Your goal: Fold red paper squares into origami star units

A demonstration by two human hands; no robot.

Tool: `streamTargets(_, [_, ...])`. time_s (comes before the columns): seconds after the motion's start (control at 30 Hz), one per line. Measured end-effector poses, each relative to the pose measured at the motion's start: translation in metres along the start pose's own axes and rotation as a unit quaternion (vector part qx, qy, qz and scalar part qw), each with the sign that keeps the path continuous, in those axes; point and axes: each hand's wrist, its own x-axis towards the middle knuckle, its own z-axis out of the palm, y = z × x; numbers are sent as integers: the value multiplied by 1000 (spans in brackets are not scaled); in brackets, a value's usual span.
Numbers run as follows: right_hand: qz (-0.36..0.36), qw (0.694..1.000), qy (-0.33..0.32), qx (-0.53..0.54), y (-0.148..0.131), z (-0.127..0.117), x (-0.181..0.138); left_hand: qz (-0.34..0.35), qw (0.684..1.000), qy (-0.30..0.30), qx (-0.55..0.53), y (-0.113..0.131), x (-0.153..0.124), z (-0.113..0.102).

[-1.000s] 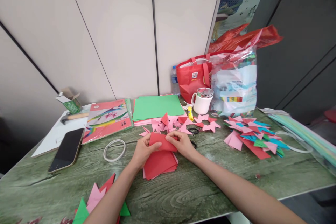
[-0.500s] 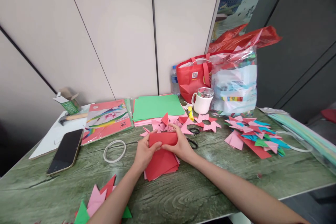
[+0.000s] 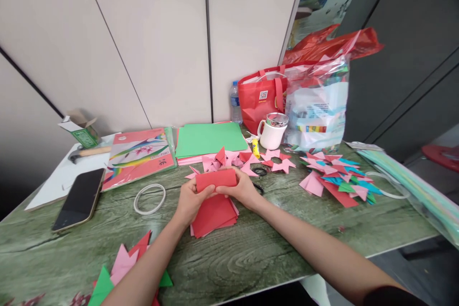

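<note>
Between both hands, a sheet of red paper (image 3: 216, 179) is held with its upper part folded over. My left hand (image 3: 191, 201) pinches its left end, thumb on the front face. My right hand (image 3: 241, 190) grips the right end the same way, and the two thumb tips nearly meet at the lower edge. The fingers behind the paper are hidden. Just below it lies a stack of red and pink paper squares (image 3: 215, 217). Beyond the hands sit pink and red folded paper pieces (image 3: 229, 158), partly covered by the hands.
Around the hands are a white ring (image 3: 149, 199), a phone (image 3: 79, 199), a paper pack (image 3: 138, 158), a hammer (image 3: 89, 151), green sheets (image 3: 211, 139), a glue stick (image 3: 255, 148) and a white mug (image 3: 272, 133). Colourful folded pieces (image 3: 333, 174) lie right, others (image 3: 124, 263) by my left forearm.
The red paper's top edge now curves over toward me, with the thumbs still pressed at its lower edge. The whole view has shifted slightly.
</note>
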Motion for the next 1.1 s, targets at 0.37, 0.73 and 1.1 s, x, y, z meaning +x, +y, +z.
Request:
streamTargets(0.37, [-12, 999, -17, 36, 3, -3, 1, -53, 996, -37, -64, 9, 1, -2])
streamTargets(0.73, [-20, 999, -5, 42, 1, -2, 0, -33, 996, -79, -28, 5, 3, -7])
streamTargets(1.1, [-74, 992, 30, -97, 7, -3, 0, 80, 973, -26, 214, 4, 3, -10])
